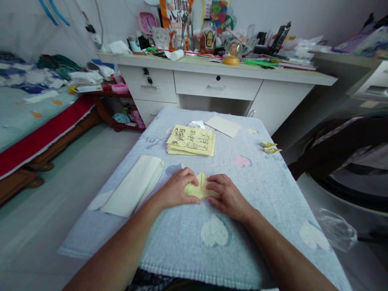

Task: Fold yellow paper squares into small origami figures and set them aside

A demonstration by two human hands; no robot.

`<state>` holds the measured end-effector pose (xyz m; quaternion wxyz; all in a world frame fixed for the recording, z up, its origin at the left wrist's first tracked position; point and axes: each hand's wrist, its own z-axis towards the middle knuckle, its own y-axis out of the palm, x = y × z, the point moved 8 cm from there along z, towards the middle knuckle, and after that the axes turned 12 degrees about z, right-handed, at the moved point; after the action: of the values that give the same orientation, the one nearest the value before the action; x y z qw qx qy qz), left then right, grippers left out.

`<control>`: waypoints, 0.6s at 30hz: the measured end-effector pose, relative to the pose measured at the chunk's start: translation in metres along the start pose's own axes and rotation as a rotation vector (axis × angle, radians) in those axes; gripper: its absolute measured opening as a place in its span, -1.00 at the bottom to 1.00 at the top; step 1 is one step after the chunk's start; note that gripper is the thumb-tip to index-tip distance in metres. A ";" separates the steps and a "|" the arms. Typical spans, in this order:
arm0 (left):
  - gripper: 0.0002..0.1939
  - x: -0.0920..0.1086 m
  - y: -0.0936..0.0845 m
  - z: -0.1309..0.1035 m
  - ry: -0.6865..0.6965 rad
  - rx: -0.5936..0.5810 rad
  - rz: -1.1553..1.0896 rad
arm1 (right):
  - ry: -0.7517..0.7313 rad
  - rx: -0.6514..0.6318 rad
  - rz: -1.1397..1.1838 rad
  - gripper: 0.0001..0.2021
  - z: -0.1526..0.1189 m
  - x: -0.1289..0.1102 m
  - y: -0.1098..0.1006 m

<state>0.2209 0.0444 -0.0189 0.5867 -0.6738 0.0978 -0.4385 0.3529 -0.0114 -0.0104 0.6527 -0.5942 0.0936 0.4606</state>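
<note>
A small piece of folded yellow paper [201,186], pointed at the top with a crease down its middle, is between my two hands just above the blue cloth. My left hand [181,186] grips its left side, thumb below and fingers above. On the other side my right hand [223,193] has its fingers curled over the paper's right part. Beyond them lies a stack of yellow paper [191,140] with black handwriting. Two folded yellow paper pieces [271,148] rest near the table's right edge.
Left of my hands lies a folded pale sheet bundle [133,186]. A cream card [223,125] and crumpled white paper [197,124] are at the back of the cloth-covered table [254,242]. A cluttered white desk [218,83] stands behind; a clear plastic bag [336,230] hangs at right.
</note>
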 end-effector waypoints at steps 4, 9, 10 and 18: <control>-0.58 0.001 0.000 -0.001 -0.016 -0.022 0.024 | -0.002 0.009 0.000 -0.77 0.001 0.000 -0.002; -0.82 0.004 -0.002 0.000 0.022 0.000 0.038 | -0.013 0.020 0.007 -0.79 0.001 -0.002 -0.002; -0.82 0.005 -0.002 0.000 0.025 0.000 0.042 | -0.014 0.020 0.002 -0.76 0.001 -0.002 -0.001; -0.89 0.013 -0.005 0.000 0.057 0.104 0.097 | -0.041 0.060 -0.070 -0.83 0.005 -0.003 0.005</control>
<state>0.2268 0.0371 -0.0080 0.6383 -0.6241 0.1244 -0.4331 0.3454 -0.0097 -0.0102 0.6876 -0.5677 0.0730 0.4468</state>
